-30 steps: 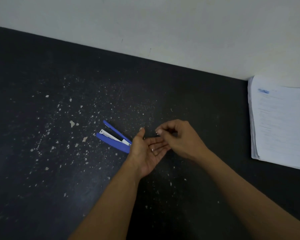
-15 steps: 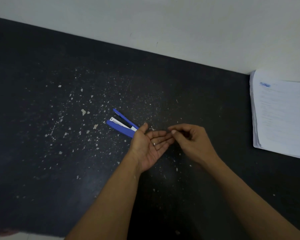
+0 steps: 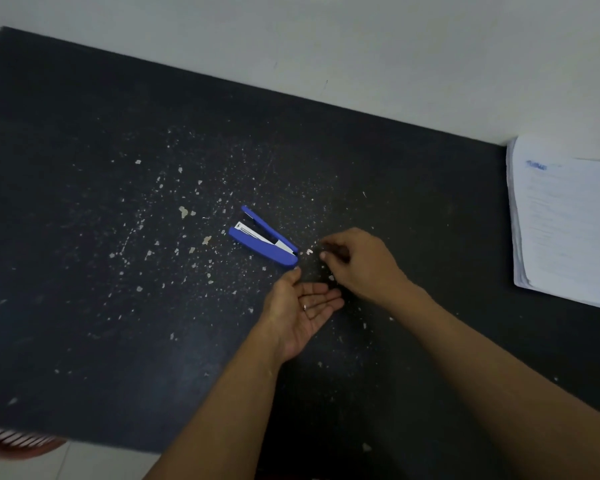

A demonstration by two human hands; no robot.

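A blue stapler (image 3: 264, 240) lies swung open on the dark, paint-flecked table (image 3: 84, 306), with its metal staple channel showing. My left hand (image 3: 300, 311) is held palm up just below and to the right of the stapler, fingers relaxed, with a small glint on one finger. My right hand (image 3: 355, 263) hovers just right of the stapler's hinge end. Its fingers are curled and its thumb and forefinger are pinched close together. Whatever it pinches is too small to make out.
A stack of printed white paper (image 3: 565, 223) lies at the table's right edge against the white wall (image 3: 361, 46). A red object (image 3: 14, 445) shows below the table's near left edge, over a pale floor.
My right hand has lifted off my left palm and moved up toward the stapler's hinge end. My left hand stays palm up. The view has pulled back and shifted.
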